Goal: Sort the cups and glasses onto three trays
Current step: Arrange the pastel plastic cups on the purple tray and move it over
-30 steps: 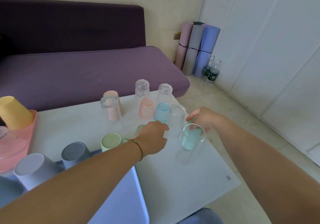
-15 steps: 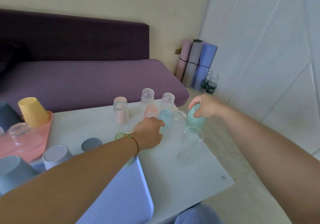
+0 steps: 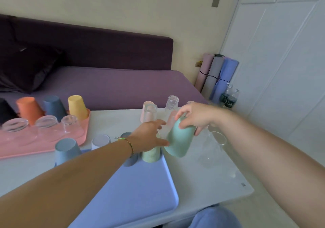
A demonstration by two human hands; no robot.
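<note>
My right hand grips a mint green cup, tilted in the air over the far right corner of the blue tray. My left hand stretches forward with fingers apart above a light green ribbed cup standing upside down on that tray; its thumb is close to the mint cup. A tall clear glass stands upright and empty on the table to the right. Behind the hands stand pink cups and clear glasses. The pink tray at left holds coloured cups and clear glasses.
A blue-grey cup, a pale cup and a grey cup stand upside down along the blue tray's far edge. A purple sofa lies behind the table. Rolled mats and water bottles stand at the right.
My right hand lifted the mint cup out of the tall clear glass and carried it left toward the blue tray. My left hand opened and reached forward. The view swung left.
</note>
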